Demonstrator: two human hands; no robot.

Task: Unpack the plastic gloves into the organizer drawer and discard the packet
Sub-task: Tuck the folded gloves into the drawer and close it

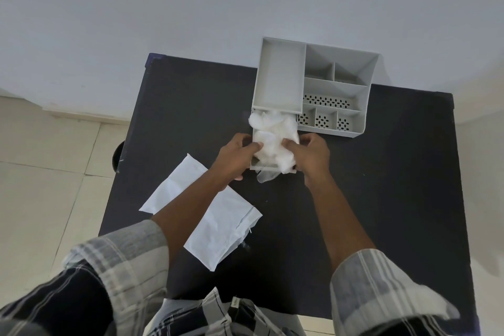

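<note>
A matte black rectangular tabletop [381, 199] fills the middle of the view, its far edge set against a plain pale grey-white wall [191, 8]. Left of it lies a floor of large cream tiles [41, 185] with thin grout lines, and a low cream skirting strip [81, 114] runs where that floor meets the wall. A dark rounded object [117, 155] peeks out just beside the tabletop's left edge, mostly hidden, possibly a stool or a bin, though too little shows to tell.
</note>
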